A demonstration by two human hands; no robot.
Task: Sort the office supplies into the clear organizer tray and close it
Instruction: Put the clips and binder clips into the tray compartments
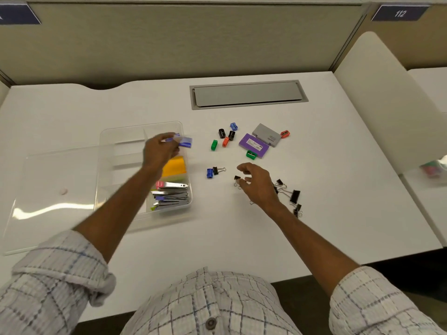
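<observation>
White desk (338,189), beige partition (169,44) behind.
Left hand (158,151) grips blue box (185,142) over clear tray (121,131); right hand (258,184) grip unclear.

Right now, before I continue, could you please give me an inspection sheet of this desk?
Surface: white desk, flat.
Job's things: clear tray open, lid lying to its left; yellow pad and metal tools inside; sharpeners, purple box, grey box, binder clips loose on the desk.
Clutter: small pink spot at the lid, unclear.
Hands: left hand pinches a blue item over the tray; right hand at a black clip, grip unclear.
Cables: nothing seen; grey hatch shut.
Surroundings: beige partition, sign 112.
</observation>
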